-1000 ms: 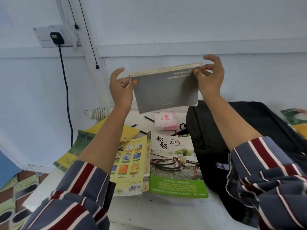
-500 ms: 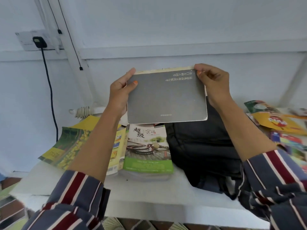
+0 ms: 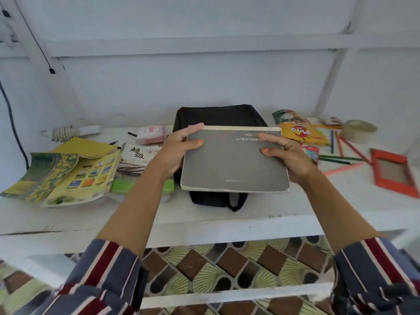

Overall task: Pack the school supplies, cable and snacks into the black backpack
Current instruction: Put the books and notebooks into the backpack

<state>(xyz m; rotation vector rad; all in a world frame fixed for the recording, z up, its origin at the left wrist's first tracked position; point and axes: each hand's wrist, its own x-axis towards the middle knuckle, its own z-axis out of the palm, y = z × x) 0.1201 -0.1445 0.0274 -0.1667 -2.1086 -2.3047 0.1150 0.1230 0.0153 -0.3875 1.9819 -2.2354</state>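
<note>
Both hands, left hand [image 3: 176,151] and right hand [image 3: 287,156], grip the grey book [image 3: 234,162] by its sides, flat above the black backpack [image 3: 218,115] on the worktop [image 3: 204,221].

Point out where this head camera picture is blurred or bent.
Head view: wide-angle bending curves the wall rails; motion blur smears the grey book, its cover print unreadable, and both hands, left hand and right hand; the striped sleeves are softest; light is flat and even, without glare.

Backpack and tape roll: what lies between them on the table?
In the head view, snack packets and coloured pencils lie between the backpack and the tape roll.
</note>
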